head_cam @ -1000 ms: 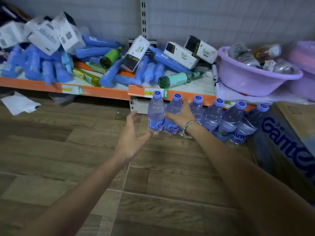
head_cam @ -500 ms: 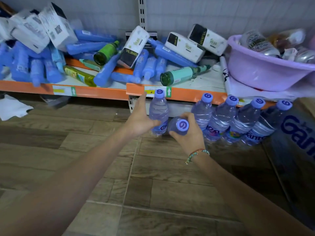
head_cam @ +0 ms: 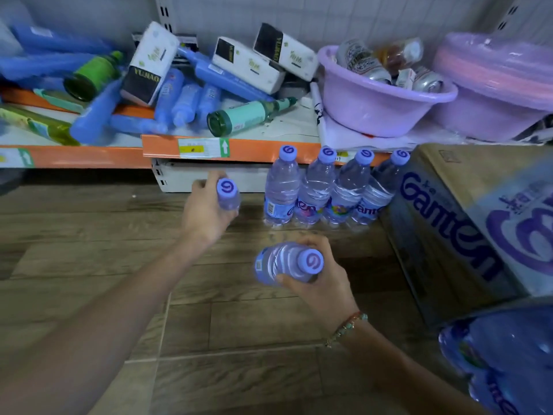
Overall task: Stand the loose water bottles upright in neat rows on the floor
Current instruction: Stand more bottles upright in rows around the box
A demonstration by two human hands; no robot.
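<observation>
Two bottles were in hand. Left hand (head_cam: 206,214) gripped one bottle (head_cam: 228,194) by its upper body, off the floor (head_cam: 89,235); right hand (head_cam: 323,280) curled around a second bottle (head_cam: 284,263), tilted cap-forward. Four bottles (head_cam: 323,190) stood upright by the shelf. Repositioning appeared underway; next, both needed setting upright alongside that row.

Body of the bottle (head_cam: 228,195) in the left hand (head_cam: 203,215) hidden behind palm and fingers; only cap and neck showing. Far-left shelf goods (head_cam: 45,64) smeared by blur. Near-right wrapped pack (head_cam: 505,363) cut by the frame edge. Box (head_cam: 466,235) lettering cut off at right. Can (head_cam: 362,62) labels in the basin (head_cam: 383,106) unreadable.
</observation>
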